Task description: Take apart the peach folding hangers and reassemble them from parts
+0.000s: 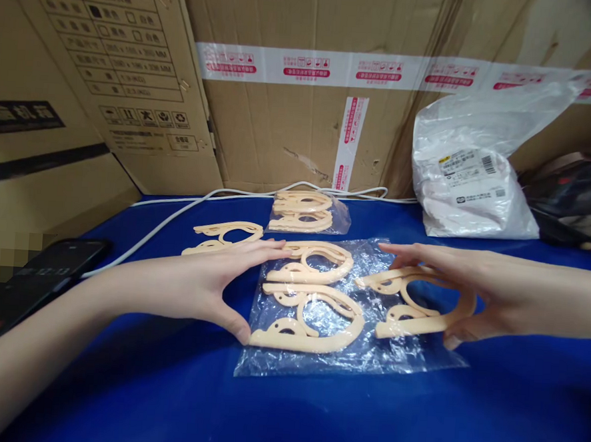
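Observation:
My right hand point(471, 295) grips a cream folding hanger point(463, 304), folded up, with its curved end between thumb and fingers, over the right part of a clear plastic bag point(261, 365). Two similar folded hangers lie at the middle of the bag: an upper hanger point(345, 267) and a lower hanger point(312, 344). Whether these two are inside the bag or on top of it, I cannot tell. My left hand point(209, 282) is open at their left ends, its fingertips by the upper one and its thumb tip at the lower one's end.
Behind my left hand lies another folded hanger point(225, 230), partly hidden. A bagged set of hangers point(303, 211) sits farther back. Cardboard boxes point(281, 127) wall the blue surface point(313, 415). White cable point(175, 217), a phone point(47, 272) and a white plastic parcel point(478, 185) are around.

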A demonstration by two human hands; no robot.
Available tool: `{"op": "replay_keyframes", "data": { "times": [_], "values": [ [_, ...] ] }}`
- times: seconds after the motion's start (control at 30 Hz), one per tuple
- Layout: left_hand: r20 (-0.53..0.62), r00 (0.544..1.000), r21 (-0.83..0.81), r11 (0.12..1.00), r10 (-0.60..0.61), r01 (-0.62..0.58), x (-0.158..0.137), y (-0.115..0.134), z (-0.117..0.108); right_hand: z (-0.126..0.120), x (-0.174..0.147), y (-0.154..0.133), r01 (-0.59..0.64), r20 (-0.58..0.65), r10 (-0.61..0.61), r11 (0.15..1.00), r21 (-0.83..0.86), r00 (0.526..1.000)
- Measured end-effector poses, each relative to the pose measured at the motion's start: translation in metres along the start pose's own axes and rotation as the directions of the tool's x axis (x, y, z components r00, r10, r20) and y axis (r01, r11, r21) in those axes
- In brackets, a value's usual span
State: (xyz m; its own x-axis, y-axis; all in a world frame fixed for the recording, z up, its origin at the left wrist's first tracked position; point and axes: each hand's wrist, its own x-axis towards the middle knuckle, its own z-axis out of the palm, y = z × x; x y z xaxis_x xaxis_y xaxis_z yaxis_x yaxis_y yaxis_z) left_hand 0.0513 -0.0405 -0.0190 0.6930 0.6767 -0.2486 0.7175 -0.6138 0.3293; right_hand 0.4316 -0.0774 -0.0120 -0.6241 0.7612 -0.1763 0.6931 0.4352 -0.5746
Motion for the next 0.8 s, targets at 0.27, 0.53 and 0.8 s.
{"op": "replay_keyframes", "data": {
  "times": [0.27, 0.53, 0.8],
  "values": [
    [0.013, 1.000, 0.043, 0.999, -0.016, 0.015, 0.000, -0.002, 0.001, 0.025, 0.019, -0.032, 0.044, -0.062, -0.051, 0.993, -0.105, 0.997],
    [-0.004, 1.000, 0.036, 0.999, 0.004, -0.004, -0.001, -0.002, 0.000, 0.012, 0.009, -0.006, 0.054, 0.008, -0.053, 0.970, -0.236, 0.999],
    [-0.020, 1.000, 0.004, 1.000, 0.013, -0.013, -0.002, -0.002, 0.000, 0.013, 0.012, -0.010, 0.108, -0.067, -0.126, 0.968, -0.226, 0.990]
  ]
}}
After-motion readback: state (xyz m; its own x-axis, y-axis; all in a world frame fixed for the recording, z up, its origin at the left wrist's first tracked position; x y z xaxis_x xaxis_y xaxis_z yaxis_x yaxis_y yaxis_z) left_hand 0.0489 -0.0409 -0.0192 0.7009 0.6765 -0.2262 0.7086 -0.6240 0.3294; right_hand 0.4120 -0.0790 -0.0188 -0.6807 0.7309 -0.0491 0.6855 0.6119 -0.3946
